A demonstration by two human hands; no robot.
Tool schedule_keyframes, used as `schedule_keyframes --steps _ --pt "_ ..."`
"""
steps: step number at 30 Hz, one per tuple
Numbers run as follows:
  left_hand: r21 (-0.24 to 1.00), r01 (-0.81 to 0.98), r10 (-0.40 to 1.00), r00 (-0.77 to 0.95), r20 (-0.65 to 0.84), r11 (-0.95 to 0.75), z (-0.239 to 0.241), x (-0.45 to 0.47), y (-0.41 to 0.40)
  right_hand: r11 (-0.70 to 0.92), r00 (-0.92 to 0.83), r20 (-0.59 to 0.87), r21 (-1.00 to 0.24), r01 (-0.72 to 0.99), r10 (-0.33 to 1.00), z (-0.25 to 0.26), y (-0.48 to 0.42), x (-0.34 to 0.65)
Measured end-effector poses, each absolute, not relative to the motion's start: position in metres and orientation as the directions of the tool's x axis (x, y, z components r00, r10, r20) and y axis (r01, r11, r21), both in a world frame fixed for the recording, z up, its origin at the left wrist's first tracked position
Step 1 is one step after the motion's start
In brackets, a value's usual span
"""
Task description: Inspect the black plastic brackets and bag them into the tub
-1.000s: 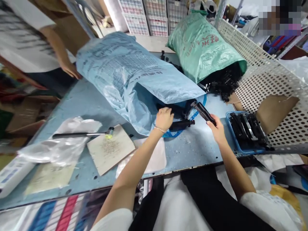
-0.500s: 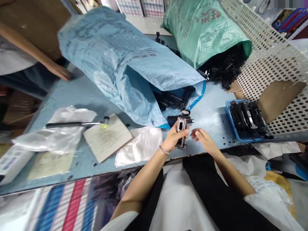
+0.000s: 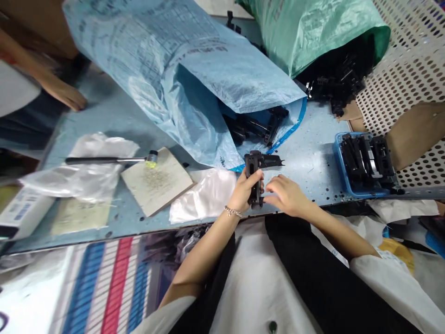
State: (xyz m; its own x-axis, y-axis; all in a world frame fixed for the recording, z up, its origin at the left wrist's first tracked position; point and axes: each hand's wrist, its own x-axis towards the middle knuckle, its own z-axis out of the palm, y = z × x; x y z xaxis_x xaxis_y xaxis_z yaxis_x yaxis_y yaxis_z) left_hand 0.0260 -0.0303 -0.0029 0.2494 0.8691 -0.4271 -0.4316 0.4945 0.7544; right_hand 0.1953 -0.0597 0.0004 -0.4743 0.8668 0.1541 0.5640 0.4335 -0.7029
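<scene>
Left hand [image 3: 245,189]: gripping a black part [image 3: 253,163]
Right hand [image 3: 285,195]: empty, fingers parted just beside it
Blue basket [image 3: 344,175]: similar parts [image 3: 365,155] already inside
Blue bag [image 3: 208,93]: loose parts [image 3: 255,125] apparently left

The held part [image 3: 256,163] is black; eleven o'clock shows a dark-printed blue bag [image 3: 156,69], one a green bag [image 3: 323,32], two a hole-patterned cream panel [image 3: 413,55], three a blue basket [image 3: 361,193].

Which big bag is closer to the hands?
The blue bag: it reaches nearly to the left hand. The green bag lies farther back, rightward.
</scene>
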Motion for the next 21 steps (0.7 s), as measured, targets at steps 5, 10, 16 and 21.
schedule_keyframes --steps 5,10,16,21 --pt "0.620 -0.449 0.765 0.353 -0.539 0.644 -0.004 0.025 -0.029 0.744 -0.682 0.301 -0.313 0.590 0.667 -0.008 -0.073 0.191" --pt "0.674 -0.369 0.768 0.275 -0.578 0.639 -0.002 0.038 -0.044 0.509 -0.571 0.174 -0.700 0.501 0.802 -0.017 -0.071 0.185" --pt "0.939 -0.255 0.967 -0.053 -0.251 0.230 0.013 0.030 -0.042 0.181 -0.499 -0.097 -0.858 0.481 0.861 -0.005 -0.066 0.185" --pt "0.699 -0.457 0.832 0.225 -0.508 0.550 0.014 0.025 -0.028 0.620 -0.672 0.165 -0.586 0.521 0.721 0.013 -0.054 0.196"
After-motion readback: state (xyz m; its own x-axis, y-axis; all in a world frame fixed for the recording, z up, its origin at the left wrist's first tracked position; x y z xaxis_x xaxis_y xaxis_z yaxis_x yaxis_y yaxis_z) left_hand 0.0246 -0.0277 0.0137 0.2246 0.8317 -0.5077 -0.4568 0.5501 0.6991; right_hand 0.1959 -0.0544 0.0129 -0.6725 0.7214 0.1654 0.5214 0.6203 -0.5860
